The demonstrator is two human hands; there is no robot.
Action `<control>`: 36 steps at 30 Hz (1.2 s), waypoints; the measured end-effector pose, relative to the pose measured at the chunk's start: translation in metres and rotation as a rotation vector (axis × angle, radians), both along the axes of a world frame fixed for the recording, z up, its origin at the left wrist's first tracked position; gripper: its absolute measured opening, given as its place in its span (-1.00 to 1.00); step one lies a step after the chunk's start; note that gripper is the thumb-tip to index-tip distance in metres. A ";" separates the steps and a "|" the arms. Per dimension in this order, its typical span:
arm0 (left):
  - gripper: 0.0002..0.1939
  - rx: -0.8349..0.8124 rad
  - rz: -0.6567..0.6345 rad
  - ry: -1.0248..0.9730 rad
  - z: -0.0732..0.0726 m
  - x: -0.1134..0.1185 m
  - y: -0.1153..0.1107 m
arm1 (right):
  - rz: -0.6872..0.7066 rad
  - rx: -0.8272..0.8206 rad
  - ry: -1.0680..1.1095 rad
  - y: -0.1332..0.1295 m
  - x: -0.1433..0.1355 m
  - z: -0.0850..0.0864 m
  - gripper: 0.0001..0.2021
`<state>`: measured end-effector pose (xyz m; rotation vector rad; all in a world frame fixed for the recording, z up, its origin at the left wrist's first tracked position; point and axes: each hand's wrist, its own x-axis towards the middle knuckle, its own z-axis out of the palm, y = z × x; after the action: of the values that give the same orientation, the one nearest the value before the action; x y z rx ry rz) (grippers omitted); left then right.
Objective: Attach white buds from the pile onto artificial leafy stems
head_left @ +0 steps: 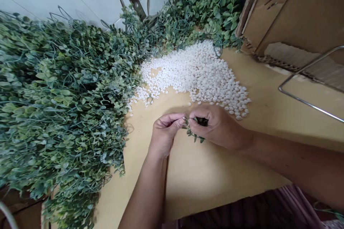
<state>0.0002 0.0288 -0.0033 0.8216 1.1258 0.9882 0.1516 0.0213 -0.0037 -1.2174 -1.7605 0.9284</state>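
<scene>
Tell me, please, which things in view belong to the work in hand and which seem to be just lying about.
Seemingly part of the work:
- leafy sprig, between the left hand and right hand
- small white pieces, heaped beyond
- green foliage, piled alongside

Probably just lying about:
- cardboard, right
- bent metal rod, right

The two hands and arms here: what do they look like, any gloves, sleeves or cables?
Ordinary human ones. The left hand and right hand show no gloves, rings or watch. Neither left forearm nor right forearm shows a sleeve or cable.
</scene>
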 end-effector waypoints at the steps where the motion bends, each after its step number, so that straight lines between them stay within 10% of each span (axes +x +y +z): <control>1: -0.79 0.005 -0.011 -0.001 0.000 0.000 0.000 | -0.004 0.005 -0.007 0.000 0.000 -0.001 -0.80; 24: -0.68 0.054 -0.043 0.186 0.012 0.014 -0.007 | -0.098 0.032 0.097 0.004 0.003 -0.002 -0.83; 31: -0.76 0.037 0.015 0.076 0.004 0.001 -0.003 | 0.367 -0.314 0.637 0.007 0.030 0.018 -0.46; 36: -0.83 0.199 -0.091 0.114 0.005 0.005 -0.005 | 0.038 -0.242 0.395 0.006 0.015 0.005 -0.82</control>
<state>0.0053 0.0238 0.0017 1.0914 1.0877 0.9979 0.1666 0.0269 0.0010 -1.0599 -1.3898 1.3338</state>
